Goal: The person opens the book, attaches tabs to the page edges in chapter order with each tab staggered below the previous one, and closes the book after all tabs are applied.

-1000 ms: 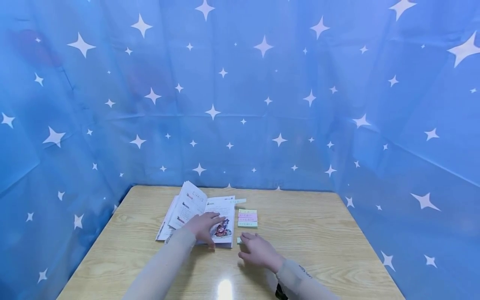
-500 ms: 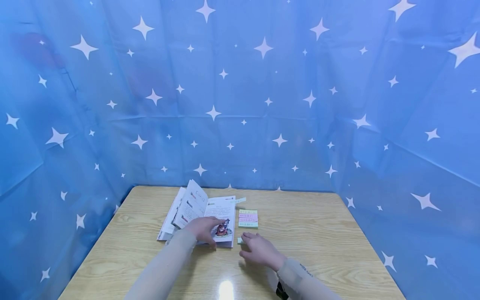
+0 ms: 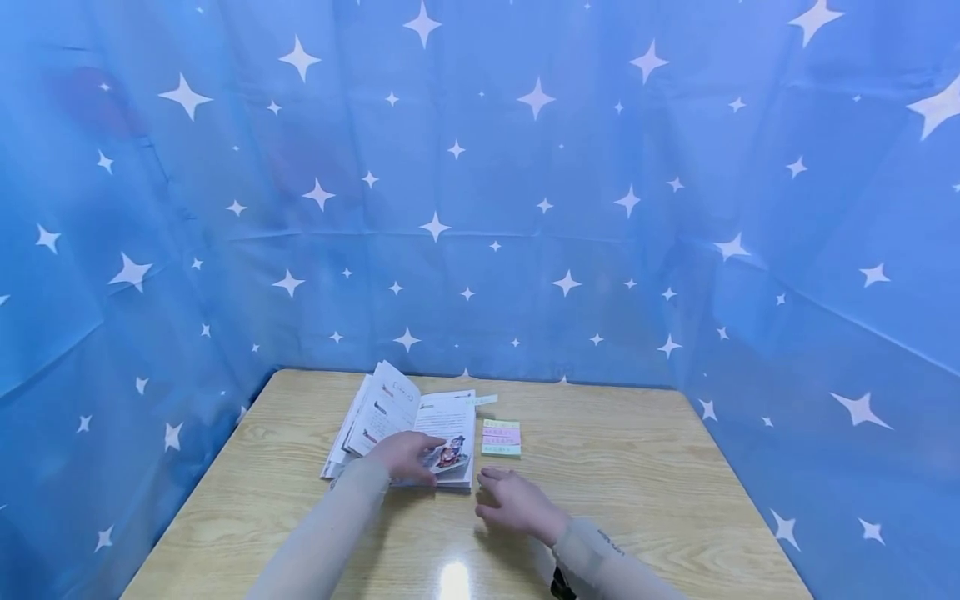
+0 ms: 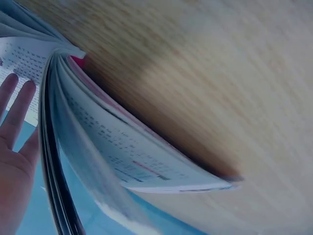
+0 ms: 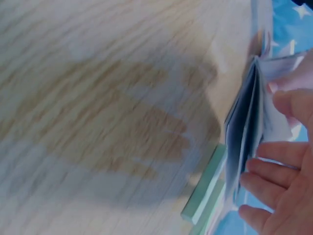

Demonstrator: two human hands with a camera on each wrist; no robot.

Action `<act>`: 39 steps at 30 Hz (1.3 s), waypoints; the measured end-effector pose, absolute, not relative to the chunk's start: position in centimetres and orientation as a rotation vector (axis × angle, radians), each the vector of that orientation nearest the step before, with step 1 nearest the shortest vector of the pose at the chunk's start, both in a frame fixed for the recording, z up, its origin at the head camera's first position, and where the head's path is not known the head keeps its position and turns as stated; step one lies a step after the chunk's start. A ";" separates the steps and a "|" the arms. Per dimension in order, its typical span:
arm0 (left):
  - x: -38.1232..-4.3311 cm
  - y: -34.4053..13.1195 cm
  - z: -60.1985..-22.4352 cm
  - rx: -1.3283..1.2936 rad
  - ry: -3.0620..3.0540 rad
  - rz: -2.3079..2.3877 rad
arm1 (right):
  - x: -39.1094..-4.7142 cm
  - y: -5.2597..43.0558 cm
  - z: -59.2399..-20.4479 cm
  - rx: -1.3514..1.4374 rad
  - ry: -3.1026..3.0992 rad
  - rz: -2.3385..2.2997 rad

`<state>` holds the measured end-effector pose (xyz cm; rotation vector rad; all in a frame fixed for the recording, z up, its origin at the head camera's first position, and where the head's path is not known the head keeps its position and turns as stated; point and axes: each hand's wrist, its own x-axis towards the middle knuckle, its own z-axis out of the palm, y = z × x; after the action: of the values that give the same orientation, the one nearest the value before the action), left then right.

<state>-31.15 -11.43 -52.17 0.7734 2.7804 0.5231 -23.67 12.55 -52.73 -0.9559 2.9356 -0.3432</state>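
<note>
An open book [image 3: 450, 410] with printed text and a colour drawing lies left of centre on the table, its left-hand pages standing partly raised. My left hand [image 3: 408, 457] rests over the lower part of the right-hand page, whose bottom corner curls up beside the thumb. Straight, spread fingers [image 4: 19, 110] lie against a page in the left wrist view. Just right of the book's lower edge is my right hand [image 3: 521, 504]. In the right wrist view its fingers [image 5: 274, 188] are spread beside the page edges, holding nothing visible.
Stacked sticky notes [image 3: 501, 438] in green, yellow and pink lie right of the book, with handwriting on them. A pale green tab [image 3: 486, 400] sticks out of the book's upper right edge. Beyond the wooden table [image 3: 637, 467] hangs a blue star-patterned curtain [image 3: 480, 183].
The lower corner of the right-hand page has curled up by my left hand. A small green tab seen beside my right fingertips is no longer visible. My right hand stays nearly still.
</note>
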 end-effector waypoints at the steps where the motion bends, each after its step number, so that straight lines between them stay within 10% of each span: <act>1: -31.1 -11.5 -52.2 0.767 2.782 0.539 | -23.6 12.4 -52.8 -0.970 2.937 -0.355; 39: -30.8 -12.6 -53.2 0.770 3.299 0.624 | -24.1 9.0 -53.6 -0.901 3.020 -0.329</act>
<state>-30.76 -12.57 -53.23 0.7699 3.2992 0.6243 -24.13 9.03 -53.57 -0.9006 3.0202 -0.3294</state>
